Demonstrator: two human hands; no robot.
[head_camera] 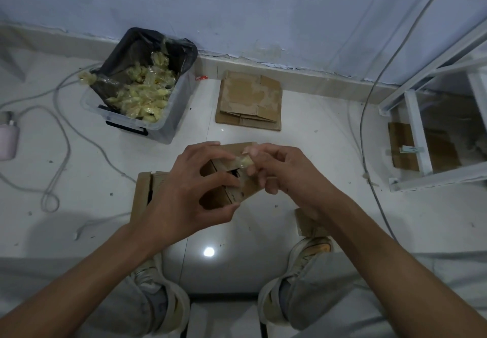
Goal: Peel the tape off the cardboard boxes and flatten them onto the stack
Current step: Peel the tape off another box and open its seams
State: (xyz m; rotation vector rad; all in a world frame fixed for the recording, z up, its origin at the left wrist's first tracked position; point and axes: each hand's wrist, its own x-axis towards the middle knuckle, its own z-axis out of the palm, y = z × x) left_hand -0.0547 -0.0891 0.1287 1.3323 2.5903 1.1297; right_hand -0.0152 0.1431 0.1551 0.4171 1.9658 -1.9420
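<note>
I hold a small brown cardboard box above the floor in front of me. My left hand grips it from the left, fingers curled over its top and front. My right hand pinches a crumpled strip of clear tape at the box's upper edge. A stack of flattened cardboard boxes lies on the floor by the wall. Another cardboard box sits on the floor under my left wrist, and a small cardboard piece lies near my right shoe.
A clear plastic bin lined with a black bag and filled with balled-up tape stands at the back left. White cables loop over the floor on the left. A white metal rack with cardboard under it stands on the right. A pink bottle lies far left.
</note>
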